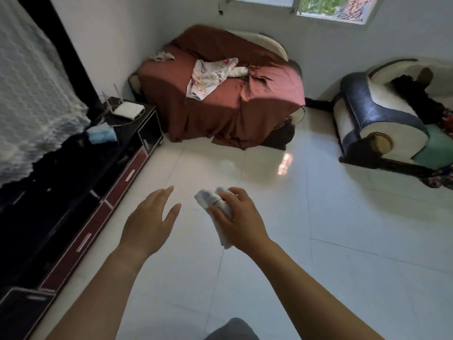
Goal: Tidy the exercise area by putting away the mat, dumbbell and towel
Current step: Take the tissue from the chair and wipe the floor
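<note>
Right hand (241,218) is clamped on the folded towel (220,212) above the floor (343,241), left hand (149,222) spread and empty beside it — risk: the one-handed hold lets the loose folds unravel and trail — mat and dumbbell not visible.

Left hand (149,222) spread open; right hand (241,220) in closed grip.

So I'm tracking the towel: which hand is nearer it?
Right. The right hand grips the folded towel; the open left hand hovers beside it, apart.
</note>
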`<state>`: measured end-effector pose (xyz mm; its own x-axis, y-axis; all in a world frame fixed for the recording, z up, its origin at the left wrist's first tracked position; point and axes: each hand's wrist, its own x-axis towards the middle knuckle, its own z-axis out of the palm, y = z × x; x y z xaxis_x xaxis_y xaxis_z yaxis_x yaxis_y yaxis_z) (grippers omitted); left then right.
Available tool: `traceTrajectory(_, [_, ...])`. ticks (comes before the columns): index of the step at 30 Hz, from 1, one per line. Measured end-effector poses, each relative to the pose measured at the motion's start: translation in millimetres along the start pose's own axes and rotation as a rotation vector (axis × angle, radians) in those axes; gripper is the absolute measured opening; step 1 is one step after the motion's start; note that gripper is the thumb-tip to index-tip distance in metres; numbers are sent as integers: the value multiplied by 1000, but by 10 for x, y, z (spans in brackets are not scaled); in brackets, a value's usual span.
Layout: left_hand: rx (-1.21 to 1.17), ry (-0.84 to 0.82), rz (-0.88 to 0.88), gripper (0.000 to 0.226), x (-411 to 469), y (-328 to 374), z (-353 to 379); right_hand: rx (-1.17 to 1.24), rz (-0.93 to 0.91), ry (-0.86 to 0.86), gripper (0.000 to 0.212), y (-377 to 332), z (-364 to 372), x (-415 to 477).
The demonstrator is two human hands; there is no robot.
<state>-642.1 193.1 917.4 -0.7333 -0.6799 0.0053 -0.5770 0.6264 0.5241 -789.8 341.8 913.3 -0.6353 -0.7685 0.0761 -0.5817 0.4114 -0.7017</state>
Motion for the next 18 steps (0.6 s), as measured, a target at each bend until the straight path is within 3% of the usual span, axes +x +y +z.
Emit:
traceTrajectory(10, [-32,270,-497,53,-1860,-1626,-1272,39,-342,-345,36,-1691,1632,-557])
traceTrajectory(18, [-66,421,-831,54,-3615,-2659,-1803,95,-553,-572,40,-2995,2890,-1397])
